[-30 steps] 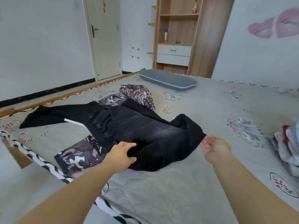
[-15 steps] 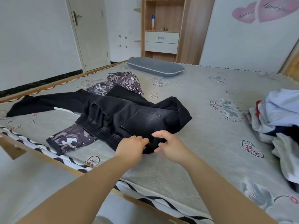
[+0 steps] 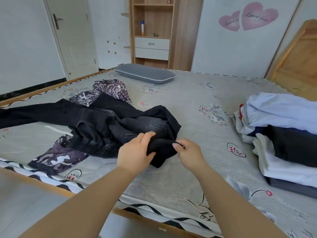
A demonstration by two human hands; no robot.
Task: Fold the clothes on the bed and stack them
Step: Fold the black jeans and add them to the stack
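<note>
Both my left hand (image 3: 135,152) and right hand (image 3: 188,152) pinch the black jeans (image 3: 120,124) near the bed's (image 3: 171,182) front edge; next, lift and straighten them.

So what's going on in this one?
A person is sorting clothes on a bed. Both hands grip the near edge of a black garment in an unfolded heap: left hand, right hand. A patterned garment lies under the heap. A stack of clothes sits at the right.
</note>
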